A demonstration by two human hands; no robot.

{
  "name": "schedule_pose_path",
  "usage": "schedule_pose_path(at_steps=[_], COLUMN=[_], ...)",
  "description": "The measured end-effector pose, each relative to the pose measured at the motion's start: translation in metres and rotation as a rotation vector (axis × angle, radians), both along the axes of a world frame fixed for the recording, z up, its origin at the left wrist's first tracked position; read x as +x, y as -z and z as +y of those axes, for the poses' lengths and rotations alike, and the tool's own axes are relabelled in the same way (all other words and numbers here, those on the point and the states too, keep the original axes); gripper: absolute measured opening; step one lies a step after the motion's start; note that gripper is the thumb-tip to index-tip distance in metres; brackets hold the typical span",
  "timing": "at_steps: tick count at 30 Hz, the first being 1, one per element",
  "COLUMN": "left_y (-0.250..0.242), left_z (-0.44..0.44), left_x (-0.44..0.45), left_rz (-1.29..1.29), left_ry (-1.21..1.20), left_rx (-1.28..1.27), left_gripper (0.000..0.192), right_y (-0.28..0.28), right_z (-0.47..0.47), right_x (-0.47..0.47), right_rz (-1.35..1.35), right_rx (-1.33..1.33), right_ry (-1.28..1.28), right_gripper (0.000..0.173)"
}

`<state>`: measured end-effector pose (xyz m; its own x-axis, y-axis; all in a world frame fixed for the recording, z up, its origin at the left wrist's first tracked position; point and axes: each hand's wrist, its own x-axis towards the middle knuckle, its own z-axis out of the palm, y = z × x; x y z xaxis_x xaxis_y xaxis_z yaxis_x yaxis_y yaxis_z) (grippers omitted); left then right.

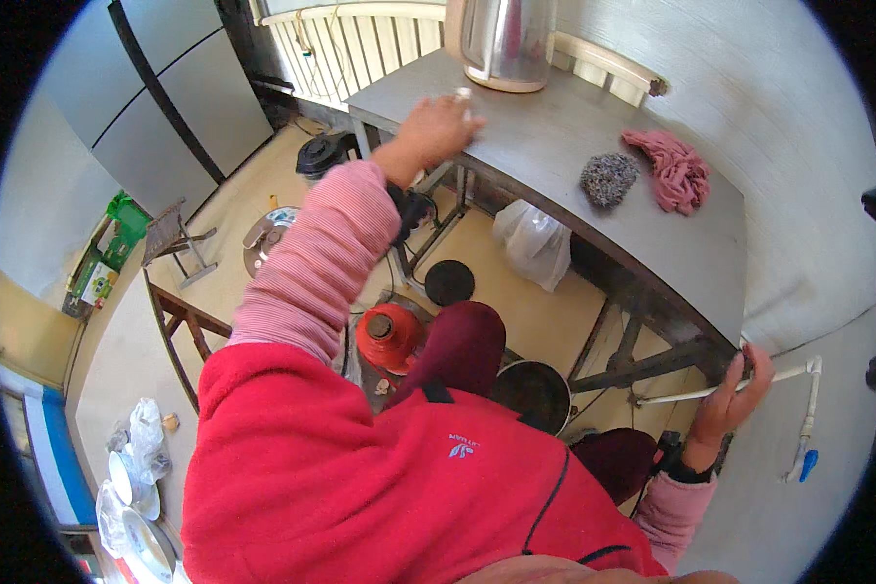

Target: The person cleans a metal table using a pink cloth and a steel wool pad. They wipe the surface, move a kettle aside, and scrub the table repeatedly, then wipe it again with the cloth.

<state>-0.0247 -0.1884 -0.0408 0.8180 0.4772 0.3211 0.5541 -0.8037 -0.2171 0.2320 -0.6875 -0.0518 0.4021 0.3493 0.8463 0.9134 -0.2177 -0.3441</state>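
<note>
My left hand (438, 130), slightly blurred, is over the near left edge of a grey table (554, 139). Its fingers are closed around a small white object (464, 95), mostly hidden by the hand. Just beyond stands a clear electric kettle (514, 44) with a pale base and handle. At the table's right end, my right hand (736, 394) is raised beside the corner, fingers apart and holding nothing visible; whether it touches the edge I cannot tell. Between the hands, a steel wool scourer (609, 179) and a crumpled pink cloth (673, 172) lie on the tabletop.
Beneath the table hangs or rests a white plastic bag (533, 244). A red rounded vessel (388, 337) and a dark pan (534, 394) are by my knees. A white pipe (809, 394) with a blue tap handle runs along the right wall. Bowls (145, 544) sit at left.
</note>
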Motion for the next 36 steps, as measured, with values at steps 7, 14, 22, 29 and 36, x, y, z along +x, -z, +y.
schedule_pose_path(at_steps=[7, 14, 22, 29, 36], left_y=[0.003, -0.01, -0.019, -0.029, -0.029], left_z=[-0.114, -0.099, 0.044, 0.143, 0.094], left_x=[0.047, 0.035, -0.025, -0.052, -0.021], left_rz=[-0.231, -0.182, 0.145, -0.035, -0.056], left_ry=[0.229, 0.305, -0.14, -0.238, 0.051], left_rx=[-0.04, -0.15, -0.038, -0.421, -0.411], left_gripper=[0.036, 0.041, 0.042, 0.052, 0.058], right_y=[-0.048, -0.054, -0.044, -0.037, -0.041], right_z=[0.126, 0.211, 0.15, 0.128, 0.13], right_x=[-0.051, -0.059, -0.018, -0.005, -0.011], right_rz=[-0.167, -0.07, -0.064, -0.055, -0.033], right_rx=[-0.362, -0.605, -0.551, -0.528, -0.526], right_ry=[-0.307, -0.468, -0.215, -0.048, -0.045], right_gripper=[0.041, 0.042, 0.032, 0.033, 0.034])
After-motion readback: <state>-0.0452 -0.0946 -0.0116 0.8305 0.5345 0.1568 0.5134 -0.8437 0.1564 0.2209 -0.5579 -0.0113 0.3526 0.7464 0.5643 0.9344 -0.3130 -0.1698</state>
